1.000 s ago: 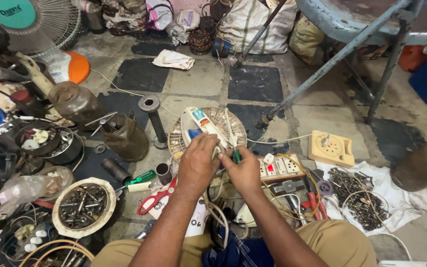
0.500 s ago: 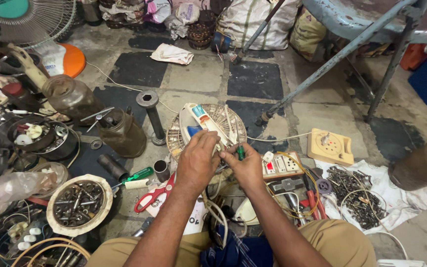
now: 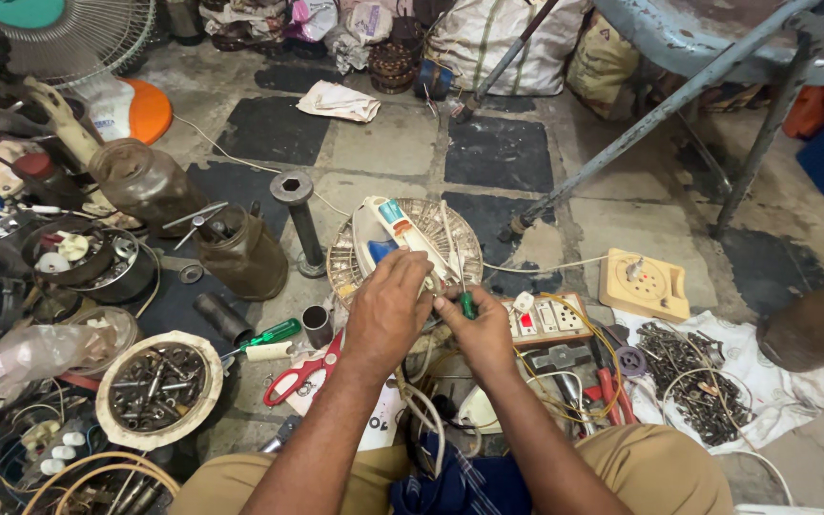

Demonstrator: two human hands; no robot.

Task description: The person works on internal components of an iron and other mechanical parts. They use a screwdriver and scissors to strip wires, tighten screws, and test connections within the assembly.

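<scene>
Tiled floor, grimy and crowded with repair clutter, fills the frame, with a person's two forearms reaching up from the bottom edge toward the centre. At centre a white iron (image 3: 388,234) with a blue patch lies across a round wire fan guard (image 3: 345,267). The left hand (image 3: 388,310) is closed over the near end of the iron, steadying it, while the right hand (image 3: 481,329) pinches a green-handled screwdriver (image 3: 466,303) whose shaft runs up toward the iron; the tip is hidden, so I cannot tell whether it sits in a screw. Judging from this, the step in hand is work on a fastener at the iron's near end, and the next move would call for a firm hold on the body and a straight, steady turn of the tool. Just right of the hands lies a switch board (image 3: 550,319), and further right a cream socket plate (image 3: 643,283). Red scissors (image 3: 302,370) lie lower left of the hands, next to a second green screwdriver (image 3: 264,336). A white bowl (image 3: 107,420) of rusty bolts sits at lower left, a brown jar (image 3: 240,253) at centre left, and a fan (image 3: 69,29) at upper left.
</scene>
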